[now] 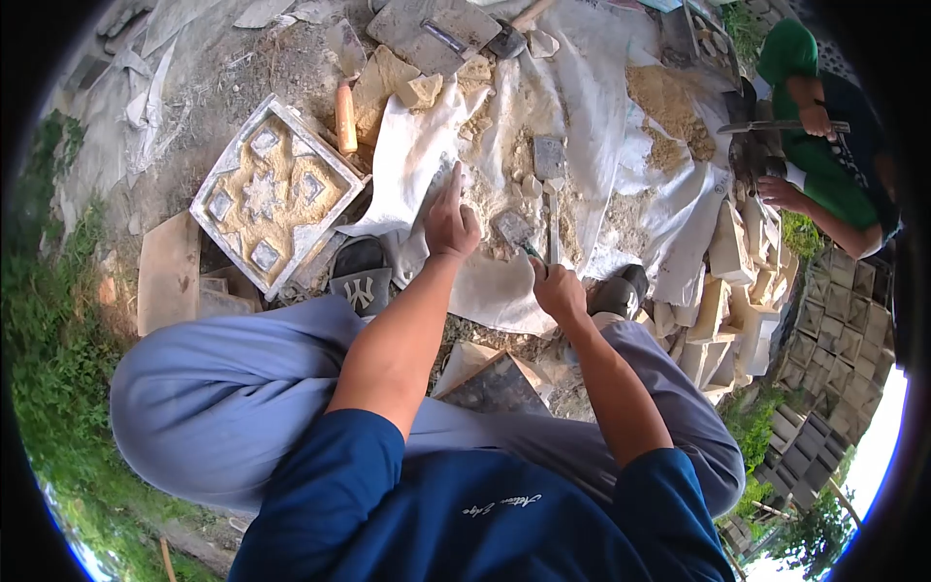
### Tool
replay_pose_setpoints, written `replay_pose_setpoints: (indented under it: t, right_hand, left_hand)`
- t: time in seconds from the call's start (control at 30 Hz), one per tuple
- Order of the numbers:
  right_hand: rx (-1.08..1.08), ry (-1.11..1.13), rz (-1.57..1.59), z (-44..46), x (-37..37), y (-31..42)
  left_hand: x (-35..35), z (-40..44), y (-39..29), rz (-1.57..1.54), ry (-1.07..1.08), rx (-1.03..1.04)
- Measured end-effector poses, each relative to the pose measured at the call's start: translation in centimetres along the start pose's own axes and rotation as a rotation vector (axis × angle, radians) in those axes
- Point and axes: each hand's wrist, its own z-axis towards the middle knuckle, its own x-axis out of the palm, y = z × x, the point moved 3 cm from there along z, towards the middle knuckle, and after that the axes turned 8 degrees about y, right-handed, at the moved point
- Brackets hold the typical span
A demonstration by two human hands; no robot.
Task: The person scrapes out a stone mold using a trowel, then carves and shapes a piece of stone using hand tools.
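My left hand (pixel 453 225) is over the dusty white cloth (pixel 601 126), its index finger stretched forward and the other fingers curled. I see nothing held in it, though its underside is hidden. My right hand (pixel 560 291) grips the handle of a small trowel (pixel 513 229), whose flat grey blade lies low over the cloth. Just beyond is a second flat-bladed tool (pixel 549 157) beside small crumbs of pale material. To the left, a square framed panel (pixel 276 194) bears a raised star pattern with sandy material between grey pieces.
A wooden-handled tool (pixel 345 116) lies right of the panel. A hammer (pixel 506 41) and a pale chunk (pixel 420 92) sit at the back. Sandy powder (pixel 669 112) covers cloth at right, near stacked pale blocks (pixel 729 247). Another person (pixel 824 145) holds a long blade at far right.
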Motion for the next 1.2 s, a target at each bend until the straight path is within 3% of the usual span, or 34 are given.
replay_pose_setpoints:
  t: [0.13, 0.23, 0.37, 0.53, 0.6, 0.63, 0.77, 0.87, 1.1, 1.2]
  right_hand:
    - [0.014, 0.011, 0.032, -1.4, -3.4, 1.4]
    - [-0.014, -0.126, 0.113, -2.6, -3.2, 1.5]
    - [0.016, 0.021, 0.012, 0.1, 1.2, -0.5]
    - [0.027, 0.055, 0.052, -1.4, -2.6, 1.2]
    - [0.016, -0.051, 0.118, -2.7, -3.0, 1.2]
    - [-0.097, -0.123, 0.081, -2.3, -1.7, 0.4]
    - [-0.047, -0.006, 0.030, -1.8, 1.8, -1.7]
    - [0.040, -0.074, 0.125, -0.1, 1.3, 0.5]
    - [-0.076, -0.132, 0.181, -3.0, -1.7, 1.8]
    - [0.059, 0.006, 0.047, -2.2, 1.3, 0.1]
  left_hand:
    - [-0.4, 0.0, -0.5, -0.041, 0.052, -0.038]
    - [-0.4, 0.1, -0.5, -0.044, 0.015, -0.013]
    - [-0.3, 0.1, -0.6, -0.029, 0.017, -0.017]
    - [-0.3, 0.0, -0.4, -0.031, 0.026, -0.012]
    - [-0.4, 0.0, -0.5, -0.045, 0.026, -0.023]
    - [-0.4, 0.0, -0.5, -0.065, 0.023, -0.030]
    - [-0.3, 0.1, -0.5, -0.022, 0.019, -0.011]
    - [-0.3, -0.1, -0.3, 0.011, 0.005, 0.009]
    - [-0.6, 0.2, -0.5, -0.046, 0.023, -0.032]
    - [-0.4, 0.2, -0.7, -0.032, 0.012, -0.010]
